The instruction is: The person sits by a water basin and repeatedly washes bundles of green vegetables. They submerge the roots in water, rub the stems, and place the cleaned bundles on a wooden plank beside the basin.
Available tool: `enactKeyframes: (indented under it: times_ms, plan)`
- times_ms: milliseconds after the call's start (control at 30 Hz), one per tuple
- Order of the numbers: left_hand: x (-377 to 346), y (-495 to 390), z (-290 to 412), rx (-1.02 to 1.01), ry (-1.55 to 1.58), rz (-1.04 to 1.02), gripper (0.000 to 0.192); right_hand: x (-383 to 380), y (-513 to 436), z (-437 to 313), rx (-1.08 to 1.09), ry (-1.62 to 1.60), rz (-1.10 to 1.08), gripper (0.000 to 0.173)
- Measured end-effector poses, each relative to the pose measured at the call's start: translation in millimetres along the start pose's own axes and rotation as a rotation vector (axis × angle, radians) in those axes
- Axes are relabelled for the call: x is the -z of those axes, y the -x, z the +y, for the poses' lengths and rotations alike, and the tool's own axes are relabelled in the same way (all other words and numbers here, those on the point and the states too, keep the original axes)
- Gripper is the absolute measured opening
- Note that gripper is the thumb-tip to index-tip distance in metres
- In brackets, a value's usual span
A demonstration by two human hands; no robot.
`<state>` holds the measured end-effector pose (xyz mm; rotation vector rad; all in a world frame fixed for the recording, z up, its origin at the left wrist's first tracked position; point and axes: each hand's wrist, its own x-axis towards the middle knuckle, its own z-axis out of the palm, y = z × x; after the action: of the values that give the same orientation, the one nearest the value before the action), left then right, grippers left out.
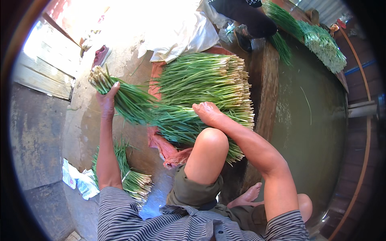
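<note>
My left hand (106,98) grips a bunch of green chives (129,101) near its pale stem ends. The bunch's leaves trail down to the right, towards a large pile of chives (196,79). That pile lies with its pale stem ends to the right, on a reddish woven sack (154,80). Over the pile's near part, my right hand (208,112) is curled with its back up. Whether any leaves are caught in its fingers is hidden. My bent knee (211,146) rises just below that hand.
A tied bundle of chives (137,182) lies at lower left beside a printed white sack (87,183). Murky water (307,126) lies right of a wooden beam (267,81). Washed bundles (322,42) sit at upper right. Another person's dark-clothed leg (250,21) is near a white sack (187,36).
</note>
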<state>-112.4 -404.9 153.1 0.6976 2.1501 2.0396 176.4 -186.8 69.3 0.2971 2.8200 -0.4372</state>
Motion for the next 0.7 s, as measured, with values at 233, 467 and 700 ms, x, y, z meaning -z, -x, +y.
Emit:
enactKeyframes:
  times_ms: [233,467,700]
  plan:
    - [49.0,8.6,2.5,0.034,-0.060,0.043,0.022,45.0,1.8,9.7,0.026,-0.026,-0.089,0.026]
    - [66.6,13.5,13.4,0.008,-0.026,0.072,0.023,114.9,26.2,52.6,-0.246,-0.684,-0.257,0.020]
    - [73.9,3.6,31.8,-0.027,-0.003,0.061,0.028,126.2,67.5,134.7,-0.267,-0.829,-0.042,0.026]
